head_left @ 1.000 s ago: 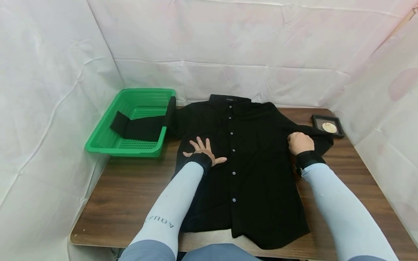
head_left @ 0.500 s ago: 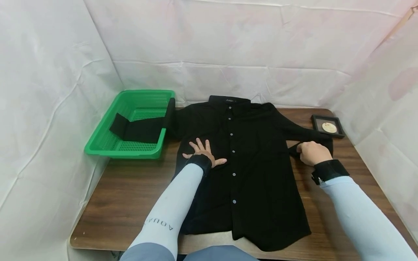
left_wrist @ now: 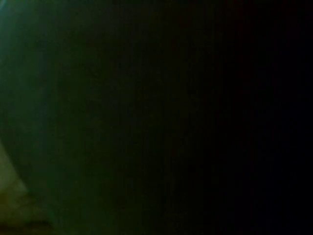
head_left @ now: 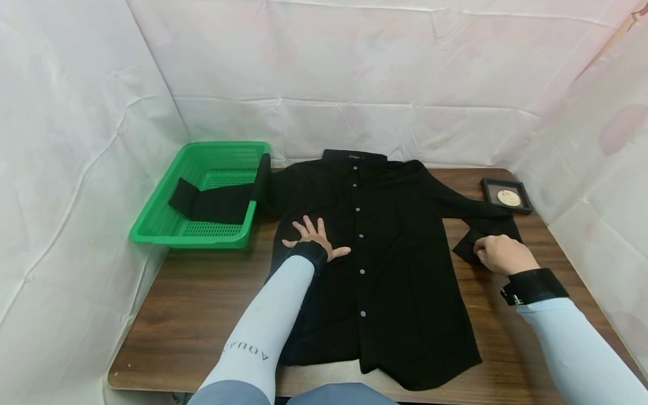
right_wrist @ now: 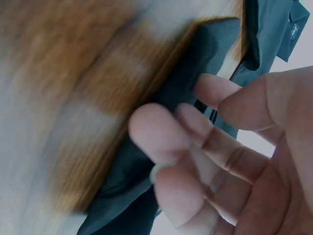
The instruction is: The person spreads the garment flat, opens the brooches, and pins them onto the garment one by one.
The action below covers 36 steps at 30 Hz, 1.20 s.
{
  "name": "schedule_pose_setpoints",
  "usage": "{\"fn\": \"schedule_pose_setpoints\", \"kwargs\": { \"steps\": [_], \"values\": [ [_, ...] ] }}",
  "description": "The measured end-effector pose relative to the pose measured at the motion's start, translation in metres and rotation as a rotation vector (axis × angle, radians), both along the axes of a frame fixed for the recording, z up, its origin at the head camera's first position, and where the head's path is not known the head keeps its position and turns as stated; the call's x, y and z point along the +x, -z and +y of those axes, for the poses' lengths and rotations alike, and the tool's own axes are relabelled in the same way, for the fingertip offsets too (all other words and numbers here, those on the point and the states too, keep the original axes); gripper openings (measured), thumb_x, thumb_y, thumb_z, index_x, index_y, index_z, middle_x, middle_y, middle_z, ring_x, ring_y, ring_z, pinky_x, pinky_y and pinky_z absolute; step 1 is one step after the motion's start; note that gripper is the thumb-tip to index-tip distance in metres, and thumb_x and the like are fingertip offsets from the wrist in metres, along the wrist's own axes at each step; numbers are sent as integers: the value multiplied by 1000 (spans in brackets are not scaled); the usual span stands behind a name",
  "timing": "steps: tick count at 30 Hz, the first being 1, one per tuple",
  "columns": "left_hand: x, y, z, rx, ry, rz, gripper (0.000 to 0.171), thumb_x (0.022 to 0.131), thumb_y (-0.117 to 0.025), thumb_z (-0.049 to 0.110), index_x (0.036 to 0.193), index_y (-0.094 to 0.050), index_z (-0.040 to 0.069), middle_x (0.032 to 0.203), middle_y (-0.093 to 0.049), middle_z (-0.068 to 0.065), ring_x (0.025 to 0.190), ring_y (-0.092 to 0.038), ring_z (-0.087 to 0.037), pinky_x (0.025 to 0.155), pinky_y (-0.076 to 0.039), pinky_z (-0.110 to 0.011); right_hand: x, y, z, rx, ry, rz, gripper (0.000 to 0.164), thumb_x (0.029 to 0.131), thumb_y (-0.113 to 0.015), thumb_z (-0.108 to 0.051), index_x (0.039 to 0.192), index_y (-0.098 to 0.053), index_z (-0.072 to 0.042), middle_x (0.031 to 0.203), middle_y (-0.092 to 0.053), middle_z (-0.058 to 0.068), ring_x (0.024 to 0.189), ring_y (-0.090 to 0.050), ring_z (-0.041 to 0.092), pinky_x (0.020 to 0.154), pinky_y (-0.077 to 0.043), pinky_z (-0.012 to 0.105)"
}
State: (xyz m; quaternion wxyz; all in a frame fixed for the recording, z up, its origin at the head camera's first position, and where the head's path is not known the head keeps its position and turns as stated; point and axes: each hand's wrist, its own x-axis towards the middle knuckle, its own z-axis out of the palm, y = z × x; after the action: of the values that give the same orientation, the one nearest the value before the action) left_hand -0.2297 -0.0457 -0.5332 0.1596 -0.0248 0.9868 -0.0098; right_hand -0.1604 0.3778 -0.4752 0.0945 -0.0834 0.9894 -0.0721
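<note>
The black shirt (head_left: pixel 405 281) lies buttoned and front-up across the middle of the head view. In its centre the left hand (head_left: pixel 313 241) presses down, fingers spread wide, gripping nothing. Right of centre the right hand (head_left: pixel 502 254) has curled fingers at the cuff (head_left: pixel 467 247) — whether they pinch cloth, I can't tell.

At upper left, the other sleeve (head_left: pixel 223 203) hangs over the rim of the green basket (head_left: pixel 189 242) and into it; a hard tug on the shirt could drag or catch there. At upper right, the near sleeve (head_left: pixel 471 210) meets the small framed piece (head_left: pixel 508 197), so pulling might shift it.

The right wrist view shows the curled fingertips against the cuff, hidden from above — the left wrist view is nearly black.
</note>
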Motion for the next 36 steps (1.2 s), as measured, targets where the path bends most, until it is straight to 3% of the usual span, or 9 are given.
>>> {"fn": "schedule_pose_setpoints", "kwargs": {
  "steps": [6, 17, 20, 23, 25, 27, 30, 32, 36],
  "values": [
    [1, 3, 2, 20, 5, 2, 128, 57, -33, 99, 155, 4, 26, 159, 12, -18, 140, 2, -51, 92, -21, -80, 19, -2, 5, 57, 92, -41, 25, 93, -53, -12, 104, -70, 1, 79, -63, 13, 61, -50, 23, 52, -43, 41],
    [-2, 3, 4, -8, 14, 13, 127, 57, -30, 100, 155, 4, 26, 159, 12, -18, 140, 3, -52, 91, -21, -80, 41, 8, 15, 32, 187, 14, 25, 87, -58, -9, 101, -68, 8, 101, -62, 32, 74, -59, 35, 62, -47, 56],
    [-2, 2, 4, -6, 13, 19, 127, 58, -31, 99, 155, 4, 26, 158, 13, -18, 140, 3, -52, 91, -20, -80, 46, 8, 18, 0, 247, 35, 25, 86, -57, -11, 98, -68, 8, 95, -64, 30, 71, -60, 36, 57, -47, 54],
    [-1, 0, 3, 5, 11, 15, 127, 58, -32, 99, 155, 4, 26, 158, 13, -18, 140, 3, -51, 92, -20, -80, 53, 7, 22, -34, 344, 119, 27, 90, -55, -18, 92, -68, 5, 81, -63, 24, 60, -57, 33, 46, -43, 47],
    [-1, -2, 3, 19, 7, 11, 126, 59, -34, 98, 155, 4, 26, 159, 12, -17, 141, 4, -51, 92, -20, -80, 59, 4, 26, -50, 423, 147, 40, 95, -52, -32, 83, -67, 3, 72, -61, 22, 55, -55, 32, 42, -39, 45],
    [0, -3, 3, 30, 3, 9, 127, 58, -35, 98, 155, 4, 27, 159, 12, -17, 141, 4, -51, 92, -19, -80, 63, 1, 30, -42, 509, 108, 64, 96, -44, -52, 74, -64, 4, 65, -57, 20, 53, -54, 33, 41, -38, 43],
    [1, -2, 1, 21, 1, 10, 127, 57, -32, 99, 155, 5, 27, 159, 12, -18, 141, 3, -51, 92, -20, -80, 63, -2, 33, -6, 604, -40, 89, 88, -26, -76, 65, -58, 3, 60, -51, 18, 52, -51, 31, 45, -38, 41],
    [1, -1, 0, 10, 1, 12, 128, 57, -30, 100, 155, 4, 27, 159, 11, -18, 140, 2, -51, 92, -21, -80, 60, -1, 33, 18, 636, -128, 96, 82, -19, -84, 65, -56, 4, 60, -46, 14, 53, -49, 29, 48, -37, 38],
    [1, 3, -1, 7, 8, 18, 129, 55, -29, 101, 155, 3, 26, 159, 9, -18, 140, 0, -52, 91, -22, -80, 52, 4, 36, 34, 664, -206, 105, 79, -19, -87, 75, -56, 11, 64, -46, 17, 57, -49, 29, 52, -36, 37]
  ]
}}
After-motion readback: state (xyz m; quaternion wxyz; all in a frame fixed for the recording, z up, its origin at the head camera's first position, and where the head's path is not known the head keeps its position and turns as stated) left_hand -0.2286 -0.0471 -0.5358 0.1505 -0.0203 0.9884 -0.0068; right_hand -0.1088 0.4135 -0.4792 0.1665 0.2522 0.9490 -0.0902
